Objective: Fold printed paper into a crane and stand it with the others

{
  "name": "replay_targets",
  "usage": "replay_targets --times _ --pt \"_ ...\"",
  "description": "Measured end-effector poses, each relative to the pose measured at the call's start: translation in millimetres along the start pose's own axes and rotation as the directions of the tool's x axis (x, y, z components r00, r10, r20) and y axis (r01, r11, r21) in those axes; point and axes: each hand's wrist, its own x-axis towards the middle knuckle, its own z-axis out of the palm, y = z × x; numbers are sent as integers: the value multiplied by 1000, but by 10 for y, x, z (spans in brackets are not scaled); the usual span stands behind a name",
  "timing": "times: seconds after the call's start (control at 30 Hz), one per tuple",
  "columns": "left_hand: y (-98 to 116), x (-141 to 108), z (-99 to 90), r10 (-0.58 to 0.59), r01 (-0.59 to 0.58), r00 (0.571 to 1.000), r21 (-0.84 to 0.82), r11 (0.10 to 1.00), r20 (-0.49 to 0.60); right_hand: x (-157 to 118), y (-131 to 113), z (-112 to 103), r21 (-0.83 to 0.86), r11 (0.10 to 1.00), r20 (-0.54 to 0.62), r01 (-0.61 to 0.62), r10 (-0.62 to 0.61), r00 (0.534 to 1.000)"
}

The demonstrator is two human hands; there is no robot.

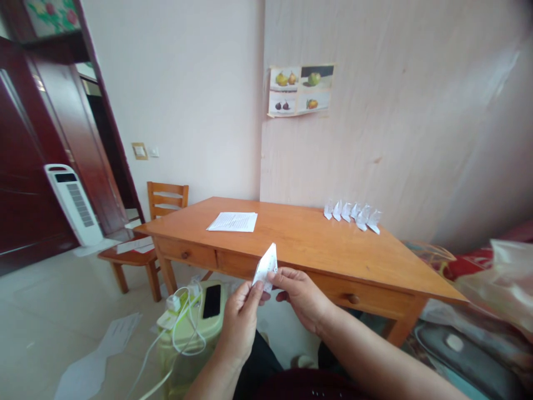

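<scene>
A small piece of folded white paper (265,265) with print on it is held up in front of the table's near edge, its pointed end upward. My left hand (245,303) pinches its lower left part between thumb and fingers. On its right side, my right hand (297,291) grips the paper with thumb and forefinger. On the wooden table (287,230) beyond lies a stack of printed paper sheets (234,221). Several folded white paper pieces (353,214) stand in a group at the table's far right.
Left of my legs, a green box (214,322) carries a black phone (212,301) and tangled white cables (189,316). A wooden chair (156,250) with papers on its seat stands at the table's left. Loose sheets (83,372) lie on the floor. Bags (495,283) sit at right.
</scene>
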Motion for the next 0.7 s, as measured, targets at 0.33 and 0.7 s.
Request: replay_targets --times 0.33,0.7 --pt "63 -36 33 -1 1 1000 14 1000 8 43 35 2 -122 988 2 90 -90 996" --pt "184 -12 49 -71 70 997 -43 997 -10 48 45 -16 -127 988 -32 90 -95 995"
